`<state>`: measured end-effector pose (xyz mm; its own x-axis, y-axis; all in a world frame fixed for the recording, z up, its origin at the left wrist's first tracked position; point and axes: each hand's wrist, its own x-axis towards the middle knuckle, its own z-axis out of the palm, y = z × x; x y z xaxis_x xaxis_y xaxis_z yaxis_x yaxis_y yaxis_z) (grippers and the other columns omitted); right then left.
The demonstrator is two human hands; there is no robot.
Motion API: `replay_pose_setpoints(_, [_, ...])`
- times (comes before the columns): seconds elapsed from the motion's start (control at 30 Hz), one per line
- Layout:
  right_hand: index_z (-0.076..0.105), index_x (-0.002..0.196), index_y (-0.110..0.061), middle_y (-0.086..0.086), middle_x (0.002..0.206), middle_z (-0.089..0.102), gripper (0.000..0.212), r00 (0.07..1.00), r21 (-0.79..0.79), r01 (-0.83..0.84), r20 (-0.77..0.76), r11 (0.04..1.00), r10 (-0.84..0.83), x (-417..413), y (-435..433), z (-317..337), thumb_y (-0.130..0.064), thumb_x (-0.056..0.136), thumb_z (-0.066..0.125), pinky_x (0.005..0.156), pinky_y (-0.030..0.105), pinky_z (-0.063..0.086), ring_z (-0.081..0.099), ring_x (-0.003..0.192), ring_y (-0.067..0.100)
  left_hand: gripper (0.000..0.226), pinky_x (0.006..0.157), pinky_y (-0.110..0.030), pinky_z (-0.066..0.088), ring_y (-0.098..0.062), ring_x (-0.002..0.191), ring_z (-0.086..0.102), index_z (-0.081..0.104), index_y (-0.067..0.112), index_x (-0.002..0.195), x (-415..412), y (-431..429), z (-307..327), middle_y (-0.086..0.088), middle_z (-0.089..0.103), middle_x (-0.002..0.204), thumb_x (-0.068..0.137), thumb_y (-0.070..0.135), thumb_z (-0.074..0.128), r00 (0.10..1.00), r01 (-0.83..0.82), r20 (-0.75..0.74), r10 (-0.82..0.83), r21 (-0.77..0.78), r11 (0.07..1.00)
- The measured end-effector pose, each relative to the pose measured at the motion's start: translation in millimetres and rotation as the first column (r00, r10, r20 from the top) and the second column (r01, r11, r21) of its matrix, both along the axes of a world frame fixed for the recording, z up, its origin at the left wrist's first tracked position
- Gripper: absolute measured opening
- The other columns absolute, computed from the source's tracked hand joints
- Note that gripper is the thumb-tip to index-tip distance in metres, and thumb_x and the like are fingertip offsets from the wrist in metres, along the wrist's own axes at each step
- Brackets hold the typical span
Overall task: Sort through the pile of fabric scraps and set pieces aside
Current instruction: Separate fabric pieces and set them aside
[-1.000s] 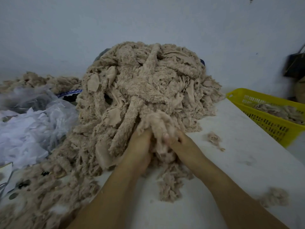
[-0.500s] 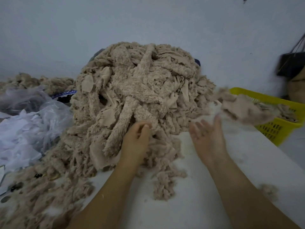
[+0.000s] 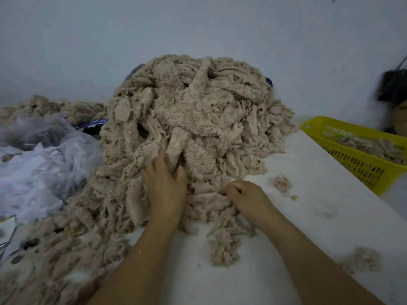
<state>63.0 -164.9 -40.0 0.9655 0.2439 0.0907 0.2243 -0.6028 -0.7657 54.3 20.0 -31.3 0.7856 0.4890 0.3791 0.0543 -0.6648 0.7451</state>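
Note:
A tall pile of beige fluffy fabric scraps (image 3: pixel 193 111) fills the middle of the white table (image 3: pixel 308 194). My left hand (image 3: pixel 164 183) lies on the pile's near slope with its fingers pushed into the scraps. To its right, my right hand (image 3: pixel 242 194) pinches a flat beige piece (image 3: pixel 207 198) at the pile's foot with curled fingers. A yellow plastic basket (image 3: pixel 356 159) at the right edge of the table holds several beige scraps.
Clear plastic bags of white material (image 3: pixel 39 172) lie at the left. Loose beige scraps (image 3: pixel 44 260) spread over the near left. Small tufts (image 3: pixel 282 182) (image 3: pixel 361 259) lie on the table at the right. A dark bag (image 3: pixel 392 84) hangs at the far right wall.
A second ago both hands held a clump at the pile's front. My right hand then flung it toward the yellow basket and has come back to pinch a new piece. My left hand stayed on the pile.

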Motion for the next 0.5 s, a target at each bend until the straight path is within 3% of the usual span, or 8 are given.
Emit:
replay_pose_setpoints(0.03, [0.072,0.097,-0.004,-0.002,0.099,0.068,0.037,1.0,0.027,0.011,-0.011,1.0,-0.011,-1,0,1,-0.029,0.103,0.045,0.064,0.015,0.044,0.06,0.082,0.001,0.048,0.112,-0.048,0.034,-0.031,0.136,0.038,0.047,0.012,0.143,1,2,-2,-0.011,0.046,0.144,0.098,0.027,0.056,0.996,0.022,-0.082,-0.023,-0.012,1.0])
replay_pose_setpoints(0.1, [0.075,0.092,-0.016,-0.012,0.092,0.067,0.032,0.999,0.093,0.047,-0.025,0.995,-0.045,-3,1,3,-0.03,0.102,0.047,0.058,0.01,0.04,0.058,0.072,-0.007,0.026,0.093,-0.049,0.048,-0.033,0.113,0.056,0.059,0.009,0.121,0,1,-4,-0.011,0.063,0.115,0.1,0.022,0.051,0.993,0.093,-0.065,-0.094,-0.018,0.996])
replay_pose_setpoints(0.17, [0.074,0.087,-0.024,-0.015,0.093,0.067,0.029,0.995,0.186,0.103,-0.011,0.977,-0.103,-3,1,5,-0.03,0.1,0.049,0.063,0.008,0.042,0.058,0.078,-0.009,0.015,0.072,-0.047,0.049,-0.032,0.083,0.057,0.058,0.007,0.095,-3,-3,-1,-0.009,0.06,0.085,0.1,0.018,0.047,0.988,0.14,0.057,-0.14,0.01,0.99])
replay_pose_setpoints(0.23, [0.073,0.082,-0.029,-0.017,0.093,0.066,0.03,0.987,0.311,0.141,0.028,0.94,-0.157,-4,1,8,-0.033,0.1,0.049,0.066,0.005,0.042,0.057,0.082,-0.015,0.019,0.057,-0.04,0.04,-0.024,0.064,0.05,0.049,0.007,0.083,-7,-12,4,-0.005,0.05,0.069,0.098,0.018,0.047,0.966,0.213,0.131,-0.222,0.078,0.974])
replay_pose_setpoints(0.33, [0.075,0.089,-0.027,-0.005,0.094,0.074,0.035,0.996,0.624,0.078,-0.086,0.777,-0.031,-5,4,12,-0.048,0.097,0.048,0.073,0.013,0.051,0.068,0.085,-0.001,0.02,0.054,-0.033,0.033,-0.016,0.058,0.048,0.051,0.013,0.081,-19,-33,8,0.003,0.052,0.065,0.099,0.023,0.052,0.883,0.444,0.051,-0.466,0.228,0.867])
replay_pose_setpoints(0.43, [0.078,0.093,-0.021,-0.002,0.1,0.076,0.032,0.967,0.701,0.073,-0.224,0.709,0.122,-4,5,11,-0.041,0.097,0.054,0.074,0.02,0.055,0.071,0.093,0.01,0.022,0.056,-0.034,0.039,-0.017,0.059,0.051,0.05,0.02,0.072,-28,-54,2,0.004,0.056,0.065,0.092,0.027,0.054,0.716,0.687,-0.107,-0.69,0.284,0.669])
replay_pose_setpoints(0.5, [0.077,0.088,-0.015,0.001,0.091,0.076,0.026,0.946,0.747,0.155,-0.301,0.646,0.122,0,3,12,-0.03,0.095,0.057,0.064,0.02,0.054,0.071,0.082,0.01,0.026,0.054,-0.034,0.039,-0.015,0.056,0.048,0.049,0.016,0.067,-28,-58,1,0.002,0.054,0.061,0.087,0.032,0.052,0.664,0.739,-0.153,-0.732,0.282,0.611])
